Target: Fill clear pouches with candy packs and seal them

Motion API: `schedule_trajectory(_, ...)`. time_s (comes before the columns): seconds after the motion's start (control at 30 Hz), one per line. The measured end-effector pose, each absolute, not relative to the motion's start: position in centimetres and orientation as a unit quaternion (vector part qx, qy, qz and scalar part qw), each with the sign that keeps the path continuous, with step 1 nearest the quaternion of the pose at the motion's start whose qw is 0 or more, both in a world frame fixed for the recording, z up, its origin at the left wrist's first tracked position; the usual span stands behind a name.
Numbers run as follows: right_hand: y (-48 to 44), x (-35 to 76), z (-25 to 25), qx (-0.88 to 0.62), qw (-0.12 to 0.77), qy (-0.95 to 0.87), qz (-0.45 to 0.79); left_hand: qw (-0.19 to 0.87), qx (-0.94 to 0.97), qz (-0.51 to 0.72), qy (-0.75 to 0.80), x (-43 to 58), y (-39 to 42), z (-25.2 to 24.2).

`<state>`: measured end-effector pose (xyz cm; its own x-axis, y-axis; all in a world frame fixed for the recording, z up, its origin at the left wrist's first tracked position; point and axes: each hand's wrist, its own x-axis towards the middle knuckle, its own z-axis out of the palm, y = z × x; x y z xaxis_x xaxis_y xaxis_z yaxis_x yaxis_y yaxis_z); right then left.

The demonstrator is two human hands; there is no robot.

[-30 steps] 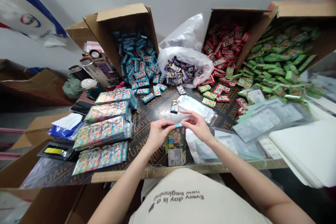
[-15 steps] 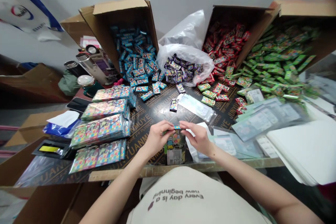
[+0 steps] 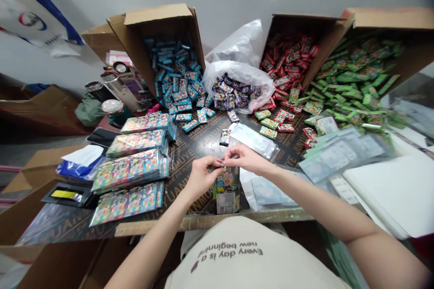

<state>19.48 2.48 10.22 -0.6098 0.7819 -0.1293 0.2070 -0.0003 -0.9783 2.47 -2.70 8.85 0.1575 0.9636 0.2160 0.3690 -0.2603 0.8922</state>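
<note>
A dark printed packet [image 3: 228,196] with a pale label panel lies upright before me at the table's front edge. My left hand [image 3: 204,175] is closed at its upper left corner, thumb and forefinger pinching there. My right hand [image 3: 243,159] comes over the packet's top edge with its fingertips pinched together, touching or nearly touching the left fingertips. Whatever lies between the right fingertips is hidden. Just beyond the hands is a small purple-black box [image 3: 224,137], beside a stack of clear plastic sleeves [image 3: 254,140].
Cartons spill small blue boxes [image 3: 181,86], red boxes [image 3: 288,70] and green boxes [image 3: 356,81]. A plastic bag [image 3: 264,83] holds purple ones. Stacks of filled packs [image 3: 127,171] stand left. Clear printed sleeves [image 3: 342,153] and white sheets [image 3: 396,189] lie right.
The small blue box that was between both hands' fingertips is no longer visible. My right hand has shifted left and slightly up, its fingers now close against the left ones.
</note>
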Motion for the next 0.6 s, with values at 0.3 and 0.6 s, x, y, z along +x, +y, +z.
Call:
schedule_trajectory(0.3, 3.1, 19.3, 9.8, -0.374, 0.21, -0.648, 0.63, 0.3, 0.675, 0.435, 0.515, 2.8, -3.1, 8.6)
schedule_trajectory(0.6, 0.7, 18.3, 8.5, -0.464, 0.333, -0.451, 0.685, 0.51, 0.499, 0.483, 0.508, 3.8, -5.4, 7.0)
